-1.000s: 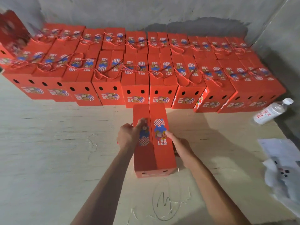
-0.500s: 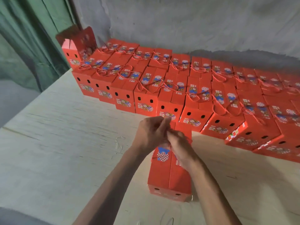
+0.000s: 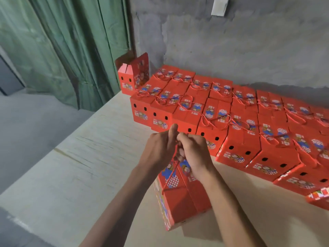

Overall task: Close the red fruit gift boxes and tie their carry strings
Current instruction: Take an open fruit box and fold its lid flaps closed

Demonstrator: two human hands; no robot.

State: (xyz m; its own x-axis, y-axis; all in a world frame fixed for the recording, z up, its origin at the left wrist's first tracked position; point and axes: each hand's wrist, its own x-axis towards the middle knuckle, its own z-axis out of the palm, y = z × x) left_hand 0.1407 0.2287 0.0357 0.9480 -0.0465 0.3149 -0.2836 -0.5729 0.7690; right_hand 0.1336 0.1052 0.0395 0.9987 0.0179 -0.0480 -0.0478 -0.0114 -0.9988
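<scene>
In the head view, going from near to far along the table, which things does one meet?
Red box being tied → both hands, left hand and right hand, on its string → rows of closed boxes → grey wall.

Both hands [image 3: 175, 150] hide the knot; rightmost boxes [image 3: 318, 196] run off-frame.

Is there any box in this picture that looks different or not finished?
Yes. The box at the far-left end of the rows stands with its top flaps open and upright, while its neighbours are closed with strings on top.
</scene>
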